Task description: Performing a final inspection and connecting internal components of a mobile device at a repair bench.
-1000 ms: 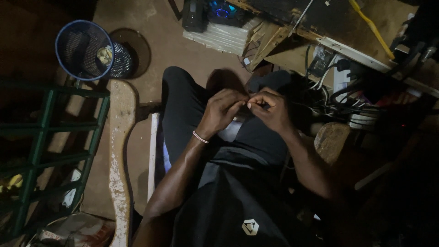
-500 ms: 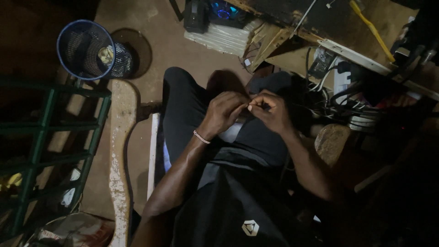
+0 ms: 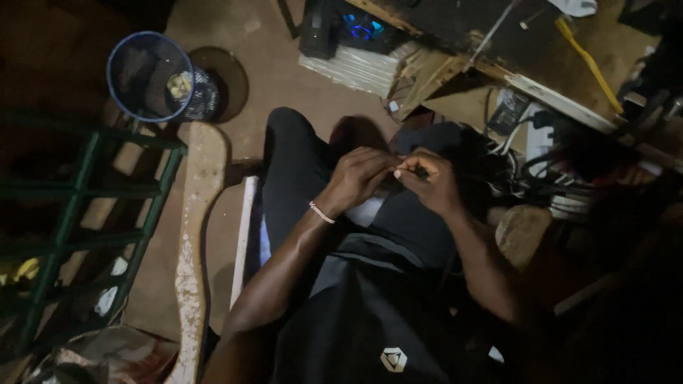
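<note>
- Since the earlier frame, both hands had stayed together over the lap, barely shifted.
- Left hand (image 3: 361, 179) curled, fingertips meeting the right hand (image 3: 425, 182); both pinched something too small to identify.
- Blue mesh bin (image 3: 153, 78) stood well apart on the floor.

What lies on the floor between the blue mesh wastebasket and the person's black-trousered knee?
In the head view, only bare brown floor separates the blue mesh wastebasket from the black-trousered knee.
</note>
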